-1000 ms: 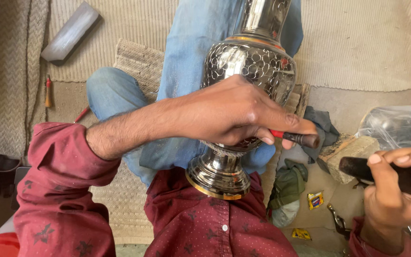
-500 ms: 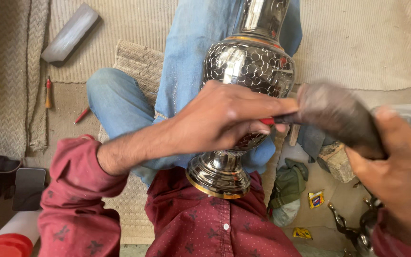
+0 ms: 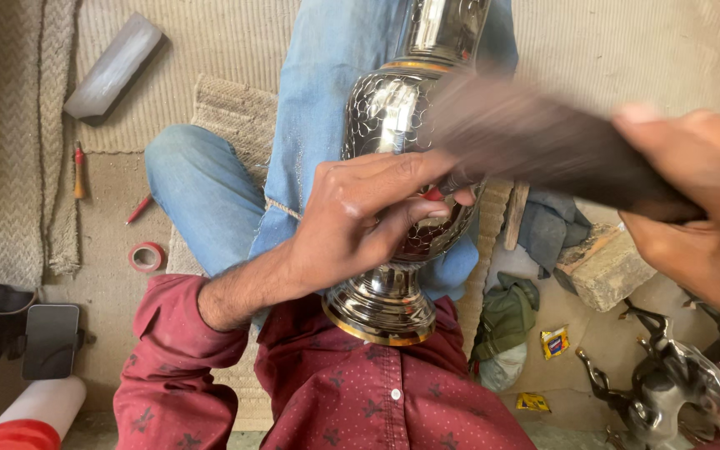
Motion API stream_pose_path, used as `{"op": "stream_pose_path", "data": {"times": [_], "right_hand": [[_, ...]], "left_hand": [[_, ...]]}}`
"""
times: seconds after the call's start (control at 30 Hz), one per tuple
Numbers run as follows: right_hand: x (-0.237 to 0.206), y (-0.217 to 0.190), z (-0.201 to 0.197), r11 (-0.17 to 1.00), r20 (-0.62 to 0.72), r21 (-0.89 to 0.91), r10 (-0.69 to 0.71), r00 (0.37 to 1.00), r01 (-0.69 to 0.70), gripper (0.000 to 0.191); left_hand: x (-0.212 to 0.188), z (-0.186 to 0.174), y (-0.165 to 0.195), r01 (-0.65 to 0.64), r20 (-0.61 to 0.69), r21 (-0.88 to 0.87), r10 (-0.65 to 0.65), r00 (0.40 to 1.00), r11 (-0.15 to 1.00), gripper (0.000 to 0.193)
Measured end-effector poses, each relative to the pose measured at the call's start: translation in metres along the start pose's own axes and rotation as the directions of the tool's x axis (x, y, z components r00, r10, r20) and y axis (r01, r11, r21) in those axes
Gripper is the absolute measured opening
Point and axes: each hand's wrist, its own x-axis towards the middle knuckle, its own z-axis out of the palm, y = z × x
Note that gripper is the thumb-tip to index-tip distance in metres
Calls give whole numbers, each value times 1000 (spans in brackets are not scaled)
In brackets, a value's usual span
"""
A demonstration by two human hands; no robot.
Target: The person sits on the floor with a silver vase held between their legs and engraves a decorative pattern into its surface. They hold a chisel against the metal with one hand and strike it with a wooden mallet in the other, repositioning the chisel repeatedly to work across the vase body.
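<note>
Dark tool (image 3: 543,150) now above vase (image 3: 393,117)

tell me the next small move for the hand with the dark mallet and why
Probably bring the dark mallet in the right hand down onto the small red-handled tool, since the left hand pinches that tool against the patterned belly of the metal vase. The mallet is blurred, and its head seems close above the tool's end.

A shiny engraved metal vase (image 3: 402,167) lies tilted across the lap at frame centre (gold-rimmed foot nearest), a blurred dark mallet (image 3: 543,146) over it.
</note>
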Motion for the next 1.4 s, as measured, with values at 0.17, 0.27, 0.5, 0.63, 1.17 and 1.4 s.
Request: {"op": "stream_pose_path", "data": {"times": [0.17, 0.27, 0.5, 0.63, 1.17, 1.4], "right_hand": [[20, -11, -6, 998, 146, -64, -6, 989, 16, 18], [31, -28, -14, 949, 188, -220, -186, 964, 226, 28], [39, -74, -10, 988, 168, -139, -42, 985, 66, 24], [52, -87, -18, 927, 165, -26, -366, 916, 375, 63], [59, -101, -30, 734, 228, -367, -524, 820, 571, 85], [8, -33, -15, 810, -12, -378, -489, 872, 448, 56]], "left_hand": [[0, -1, 4, 40, -24, -33, -40, 999, 999, 46], [0, -3, 5, 6, -15, -10, -6, 1000, 1000, 38], [-11, 7, 8, 124, -143, 19, -120, 982, 992, 37], [-20, 20, 9, 178, -267, -61, -188, 945, 982, 33], [-22, 25, -3, 197, -292, -447, -351, 890, 873, 44], [-2, 3, -8, 15, -10, -83, -16, 1000, 996, 49]]}}
